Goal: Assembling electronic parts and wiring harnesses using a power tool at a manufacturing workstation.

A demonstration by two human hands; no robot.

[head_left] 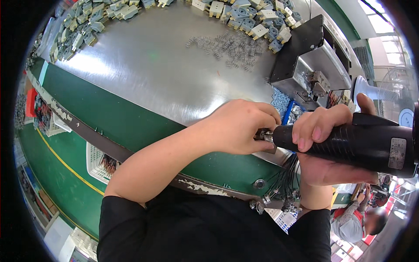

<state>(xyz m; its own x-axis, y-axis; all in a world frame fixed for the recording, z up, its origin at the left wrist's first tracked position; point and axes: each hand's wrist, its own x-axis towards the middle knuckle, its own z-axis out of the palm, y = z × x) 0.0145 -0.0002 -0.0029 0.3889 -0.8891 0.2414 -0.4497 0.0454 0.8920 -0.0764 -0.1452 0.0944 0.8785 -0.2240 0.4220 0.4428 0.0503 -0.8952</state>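
A small metal part (263, 135) sat pinched in the left hand (238, 126) just above the near edge of the steel worktable (144, 65); the tip of the black electric screwdriver (349, 142) was set against it, so fastening appeared to be under way and not finished, though the part itself was largely hidden by the fingers; the left hand was curled closed around the part, forearm crossing the green table edge (131, 122); the right hand (325, 144) was wrapped fully around the screwdriver's ribbed barrel, holding it nearly level and pointing left; thin black wires (286, 181) hung below the part; beyond it on the worktable lay loose springs (229, 46), and farther back grey and cream plastic housings (257, 19) were heaped, seemingly unprocessed; a metal fixture (312, 65) stood at the worktable's right.
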